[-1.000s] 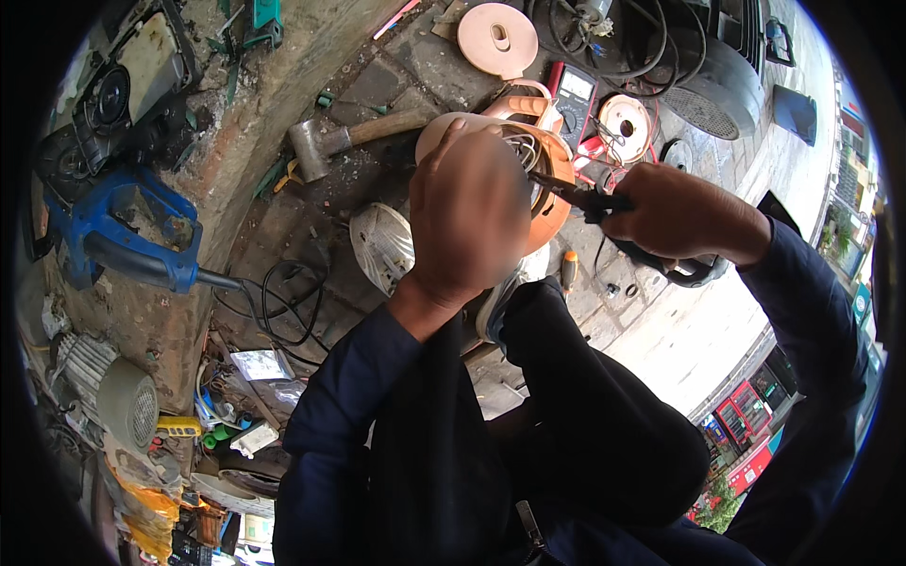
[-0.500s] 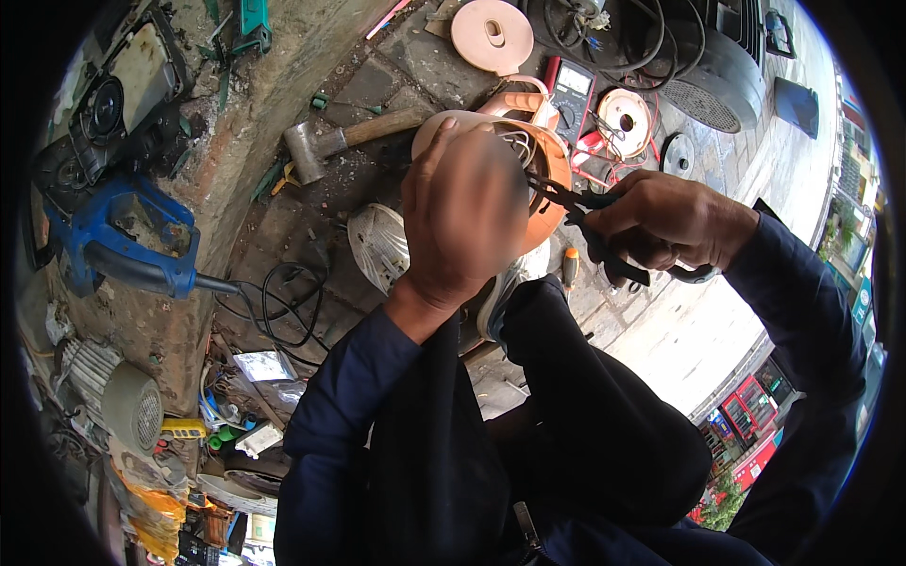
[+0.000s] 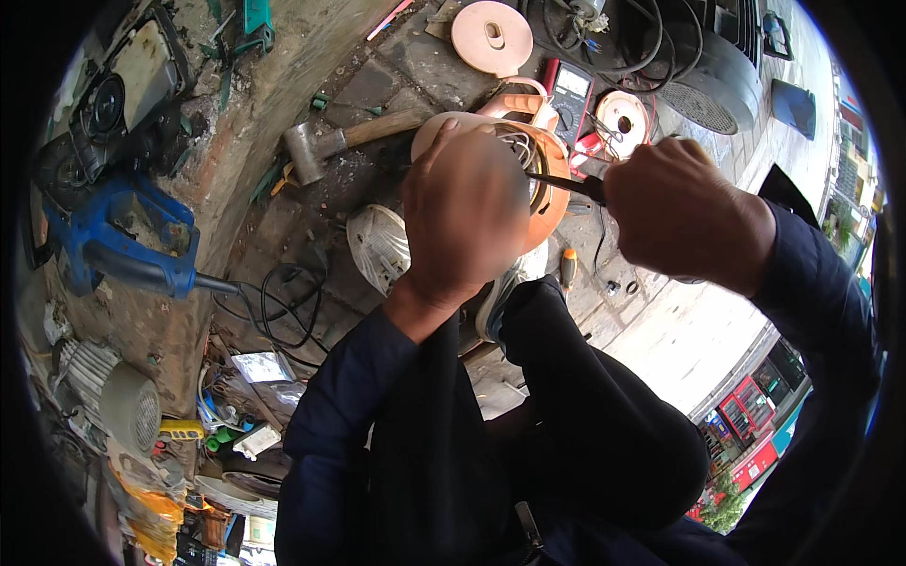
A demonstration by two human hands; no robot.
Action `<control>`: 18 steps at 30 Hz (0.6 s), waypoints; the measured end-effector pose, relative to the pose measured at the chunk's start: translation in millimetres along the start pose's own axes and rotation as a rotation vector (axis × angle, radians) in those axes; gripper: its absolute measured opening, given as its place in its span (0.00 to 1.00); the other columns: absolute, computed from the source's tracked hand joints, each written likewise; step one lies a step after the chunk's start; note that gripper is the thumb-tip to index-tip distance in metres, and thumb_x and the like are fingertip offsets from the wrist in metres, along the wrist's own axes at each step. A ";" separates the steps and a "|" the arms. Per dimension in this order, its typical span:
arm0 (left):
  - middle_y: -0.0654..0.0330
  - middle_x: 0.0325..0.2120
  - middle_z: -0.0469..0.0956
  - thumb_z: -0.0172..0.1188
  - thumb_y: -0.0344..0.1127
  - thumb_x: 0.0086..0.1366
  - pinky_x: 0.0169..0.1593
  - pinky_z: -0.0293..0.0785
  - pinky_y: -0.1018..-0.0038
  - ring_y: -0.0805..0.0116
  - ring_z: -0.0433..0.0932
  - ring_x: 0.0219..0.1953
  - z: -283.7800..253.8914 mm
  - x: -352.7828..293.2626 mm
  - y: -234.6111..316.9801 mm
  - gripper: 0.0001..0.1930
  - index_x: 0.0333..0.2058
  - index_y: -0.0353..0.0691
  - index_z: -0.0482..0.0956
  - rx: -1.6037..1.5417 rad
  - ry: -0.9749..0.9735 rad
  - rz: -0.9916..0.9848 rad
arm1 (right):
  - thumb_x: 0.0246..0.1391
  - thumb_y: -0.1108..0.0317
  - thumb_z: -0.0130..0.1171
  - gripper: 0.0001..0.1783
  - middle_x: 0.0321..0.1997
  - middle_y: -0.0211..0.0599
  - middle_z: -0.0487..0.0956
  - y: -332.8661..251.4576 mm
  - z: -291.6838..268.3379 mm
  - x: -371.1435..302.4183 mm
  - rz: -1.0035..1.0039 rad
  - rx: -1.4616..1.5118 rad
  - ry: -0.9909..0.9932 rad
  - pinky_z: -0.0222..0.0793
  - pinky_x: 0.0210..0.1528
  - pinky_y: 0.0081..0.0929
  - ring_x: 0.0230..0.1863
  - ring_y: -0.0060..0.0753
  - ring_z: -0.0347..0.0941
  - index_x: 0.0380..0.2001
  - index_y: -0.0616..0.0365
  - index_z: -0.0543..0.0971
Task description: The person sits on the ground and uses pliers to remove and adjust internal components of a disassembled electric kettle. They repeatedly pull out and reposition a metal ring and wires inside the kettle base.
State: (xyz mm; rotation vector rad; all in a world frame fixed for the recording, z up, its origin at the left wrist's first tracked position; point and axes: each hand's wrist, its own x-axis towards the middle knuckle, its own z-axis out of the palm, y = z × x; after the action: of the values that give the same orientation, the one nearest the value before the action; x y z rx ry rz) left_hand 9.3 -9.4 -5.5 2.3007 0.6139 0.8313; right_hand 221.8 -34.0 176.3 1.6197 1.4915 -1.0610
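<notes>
I report the orange housing (image 3: 545,223) on the ground (image 3: 377,83) just ahead of my feet, its open mouth turned toward my right. My left hand (image 3: 467,203) lies across its near side; blurring covers most of those fingers, so I cannot tell how firmly they hold. My right hand (image 3: 684,212) has its fingers closed around a dark tool (image 3: 571,182), whose slim end reaches into the mouth of the housing. Whether the tip touches anything there is hidden.

Status, as far as visible: the housing stands uncovered, and pale wires (image 3: 515,143) lie looped inside it. A peach disc (image 3: 493,38) lies flat beyond it, not fitted. A round reel-like part (image 3: 623,123) sits apart on the right side, next to a red-edged meter (image 3: 569,92). In my judgement the inner work is under way and incomplete, since the wiring remains exposed and these parts are separate. What has been finished within cannot be verified from this view.

Idle items noted: a hammer (image 3: 307,154) to the left of the housing, and an orange-handled screwdriver (image 3: 568,269) near my shoe, both out of hand.
</notes>
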 end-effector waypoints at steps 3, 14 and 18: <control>0.47 0.66 0.76 0.78 0.30 0.55 0.70 0.72 0.47 0.37 0.74 0.70 -1.4 -0.1 0.9 0.23 0.51 0.37 0.85 0.009 -0.016 -0.014 | 0.66 0.65 0.64 0.15 0.25 0.52 0.86 14.5 10.1 10.8 0.169 0.420 -0.208 0.82 0.35 0.43 0.28 0.47 0.87 0.30 0.69 0.84; 0.47 0.66 0.77 0.76 0.30 0.56 0.71 0.72 0.48 0.37 0.74 0.70 -6.3 7.4 7.8 0.21 0.49 0.35 0.87 0.041 -0.031 -0.016 | 0.78 0.64 0.55 0.21 0.30 0.44 0.89 21.0 44.6 11.9 0.339 1.502 -0.505 0.66 0.17 0.25 0.16 0.25 0.75 0.37 0.70 0.87; 0.47 0.66 0.77 0.75 0.31 0.57 0.71 0.72 0.48 0.37 0.74 0.70 -6.9 8.6 8.8 0.20 0.49 0.35 0.87 0.055 -0.035 -0.005 | 0.80 0.64 0.51 0.22 0.29 0.49 0.89 21.0 47.4 12.1 0.303 1.607 -0.499 0.63 0.16 0.27 0.14 0.26 0.72 0.38 0.70 0.85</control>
State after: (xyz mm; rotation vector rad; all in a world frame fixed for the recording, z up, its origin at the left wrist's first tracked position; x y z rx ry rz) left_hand 12.4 -7.9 8.2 2.3568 0.6342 0.7796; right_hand 237.2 -73.4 144.0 2.0518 -0.2292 -2.4639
